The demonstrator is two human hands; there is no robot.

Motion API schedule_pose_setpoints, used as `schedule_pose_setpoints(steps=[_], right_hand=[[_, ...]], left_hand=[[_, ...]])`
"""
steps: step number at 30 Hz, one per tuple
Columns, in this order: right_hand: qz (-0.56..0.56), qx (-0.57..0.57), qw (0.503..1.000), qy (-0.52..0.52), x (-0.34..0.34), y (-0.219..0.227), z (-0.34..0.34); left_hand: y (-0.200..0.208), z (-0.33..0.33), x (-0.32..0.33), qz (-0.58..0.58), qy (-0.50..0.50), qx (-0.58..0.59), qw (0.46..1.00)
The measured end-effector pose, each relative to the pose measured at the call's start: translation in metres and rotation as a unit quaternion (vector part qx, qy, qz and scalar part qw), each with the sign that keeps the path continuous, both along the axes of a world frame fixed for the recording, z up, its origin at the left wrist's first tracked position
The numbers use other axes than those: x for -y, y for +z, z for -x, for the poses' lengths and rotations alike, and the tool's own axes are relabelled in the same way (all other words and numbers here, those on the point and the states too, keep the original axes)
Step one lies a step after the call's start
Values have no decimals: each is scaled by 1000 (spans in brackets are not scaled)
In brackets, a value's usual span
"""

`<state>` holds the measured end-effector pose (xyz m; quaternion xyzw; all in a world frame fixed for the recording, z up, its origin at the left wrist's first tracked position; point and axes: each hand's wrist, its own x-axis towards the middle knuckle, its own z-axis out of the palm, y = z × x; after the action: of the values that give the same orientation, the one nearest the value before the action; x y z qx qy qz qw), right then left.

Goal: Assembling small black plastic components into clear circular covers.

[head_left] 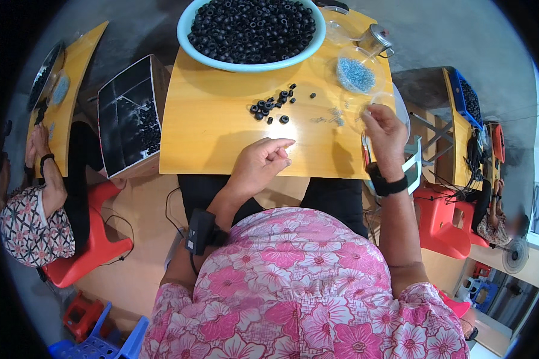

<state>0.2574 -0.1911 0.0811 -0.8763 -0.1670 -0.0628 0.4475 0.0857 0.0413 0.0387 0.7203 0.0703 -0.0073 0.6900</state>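
Observation:
My left hand (262, 164) is above the near edge of the yellow table, thumb and forefinger closed together. Whatever may be between those fingertips is too small to make out. My right hand (386, 134) is raised near the table's right edge, beside a small clear dish (382, 100), its fingertips pinched. Any thing in that pinch cannot be made out either. Beyond my left hand lies a loose group of small black ring-shaped parts (269, 106). Left of my right hand, small thin metal pieces (332, 117) are scattered on the wood.
A light-blue basin (188, 45) heaped with black parts stands at the back. At the back right are a clear bowl (356, 73) of small silvery-blue pieces and a metal mug (376, 39). A black-lined box (126, 113) adjoins the table's left side. Other people sit left and right.

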Motion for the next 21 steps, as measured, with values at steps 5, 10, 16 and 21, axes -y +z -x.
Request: schedule_pose_setpoints(steps=[5, 10, 16, 21], right_hand=[[-10, -72, 987, 145, -74, -14, 27], [65, -73, 976, 195, -113, -8, 43], [118, -38, 973, 197, -118, -22, 45], [127, -2, 966, 226, -111, -25, 46]], left_hand=[[-7, 2, -3, -17, 0, -6, 1000], [-4, 0, -3, -25, -4, 26, 999], [-4, 1, -3, -18, 1, 18, 1000], [-11, 1, -1, -32, 20, 22, 999]])
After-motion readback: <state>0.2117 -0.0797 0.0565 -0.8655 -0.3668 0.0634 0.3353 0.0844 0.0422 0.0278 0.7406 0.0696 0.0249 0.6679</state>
